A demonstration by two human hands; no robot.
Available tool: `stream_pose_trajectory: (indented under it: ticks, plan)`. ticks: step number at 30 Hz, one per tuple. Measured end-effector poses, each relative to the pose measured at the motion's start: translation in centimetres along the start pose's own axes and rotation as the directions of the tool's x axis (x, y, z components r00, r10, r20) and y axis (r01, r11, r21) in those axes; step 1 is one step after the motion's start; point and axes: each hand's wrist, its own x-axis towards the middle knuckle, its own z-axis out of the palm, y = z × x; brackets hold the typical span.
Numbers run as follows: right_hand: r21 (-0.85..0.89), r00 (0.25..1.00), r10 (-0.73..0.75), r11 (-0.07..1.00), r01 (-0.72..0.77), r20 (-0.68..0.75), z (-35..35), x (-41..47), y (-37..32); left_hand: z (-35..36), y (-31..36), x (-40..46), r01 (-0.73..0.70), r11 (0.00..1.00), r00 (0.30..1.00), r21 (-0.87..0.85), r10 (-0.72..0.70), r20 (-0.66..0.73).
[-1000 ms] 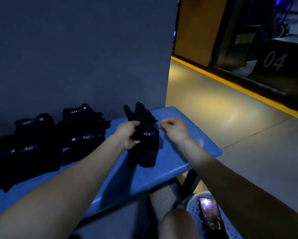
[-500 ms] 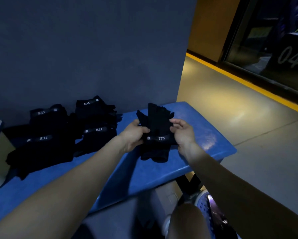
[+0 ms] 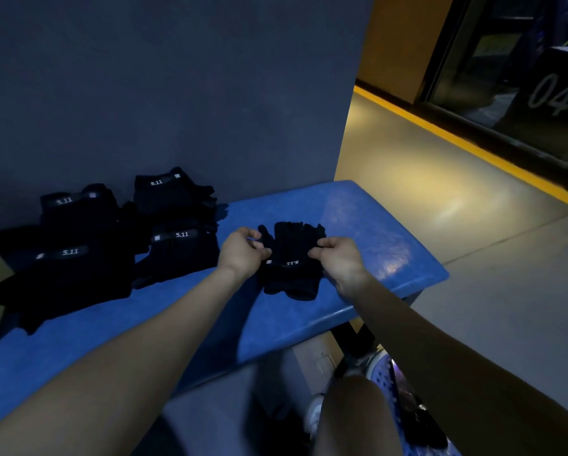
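Observation:
A black glove (image 3: 292, 258) with a white "5.11" wrist label lies on the blue bench (image 3: 368, 225), its fingers pointing away from me. My left hand (image 3: 243, 250) pinches its left edge near the thumb. My right hand (image 3: 340, 256) pinches its right edge beside the label. Both hands sit low over the bench top. Whether a second glove lies under this one I cannot tell.
Several more black 5.11 gloves (image 3: 177, 225) lie in stacks on the bench's left half, against a dark grey wall (image 3: 177, 93). The bench ends at right above a concrete floor (image 3: 473, 258) with a yellow line (image 3: 473, 149). A phone (image 3: 417, 419) rests below by my knee.
The glove came down from being held up in my left hand to lying flat on the bench. My right hand, a bare fist a second ago, took hold of its right edge.

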Motion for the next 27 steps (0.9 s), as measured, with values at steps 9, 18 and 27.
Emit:
stream_pose_trajectory:
  ticks: [9,18,27]
  plan:
    - [-0.414,0.995,-0.083,0.905,0.101,0.061,0.4,-2.0,0.8,0.0,-1.4,-1.3,-0.377,0.83,0.924,0.411,0.37,0.098]
    - [-0.472,0.973,-0.149,0.855,0.216,0.175,0.1,-0.6,0.4,-1.3,-2.3,-2.2,-0.409,0.774,0.9,0.483,0.256,0.353]
    - [-0.232,0.987,-0.153,0.959,0.161,0.05,-0.1,-0.3,-1.1,-1.7,-0.4,-2.0,-0.402,0.819,0.914,0.41,0.335,0.228]
